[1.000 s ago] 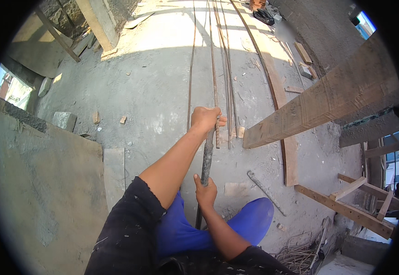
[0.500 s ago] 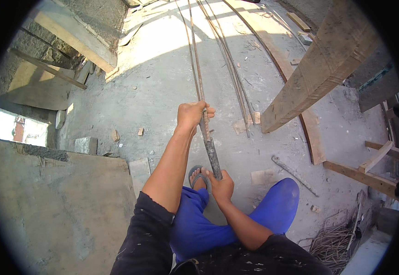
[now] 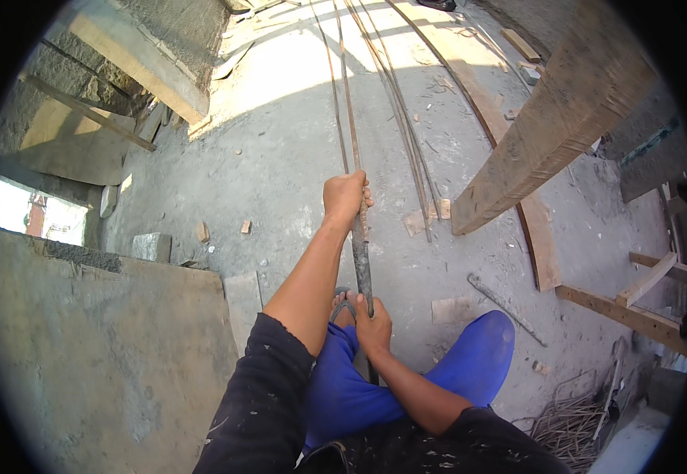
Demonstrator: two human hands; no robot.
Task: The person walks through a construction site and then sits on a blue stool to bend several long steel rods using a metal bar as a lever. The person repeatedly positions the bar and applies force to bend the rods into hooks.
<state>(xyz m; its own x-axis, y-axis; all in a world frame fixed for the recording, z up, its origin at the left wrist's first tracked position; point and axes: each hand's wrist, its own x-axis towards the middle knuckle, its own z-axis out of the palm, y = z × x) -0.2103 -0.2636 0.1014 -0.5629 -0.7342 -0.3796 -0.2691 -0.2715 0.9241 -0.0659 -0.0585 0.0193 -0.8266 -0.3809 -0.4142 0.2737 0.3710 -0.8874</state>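
Note:
My left hand (image 3: pixel 345 197) is wrapped round a rusty steel reinforcing bar (image 3: pixel 350 118), which runs away from me along the floor. Below that fist, a dark, crusted metal pipe (image 3: pixel 361 265) slants down in line with the bar. My right hand (image 3: pixel 374 324) is closed on the pipe, whose dark lower end shows beneath it, between my legs. How the bar and pipe meet is partly hidden by my left fist. Another thin bar (image 3: pixel 334 87) lies close beside the held one.
More bars (image 3: pixel 401 118) lie to the right on the concrete floor. A thick timber post (image 3: pixel 549 126) slants there, beside a long plank (image 3: pixel 539 245). A short rod (image 3: pixel 505 308) and a heap of thin steel pieces (image 3: pixel 568 430) lie at right. A big board (image 3: pixel 106 340) stands at left.
My left hand has shifted slightly right and its fingers, partly loose before, are now closed. The pipe has come nearer to me, its end now past my right hand.

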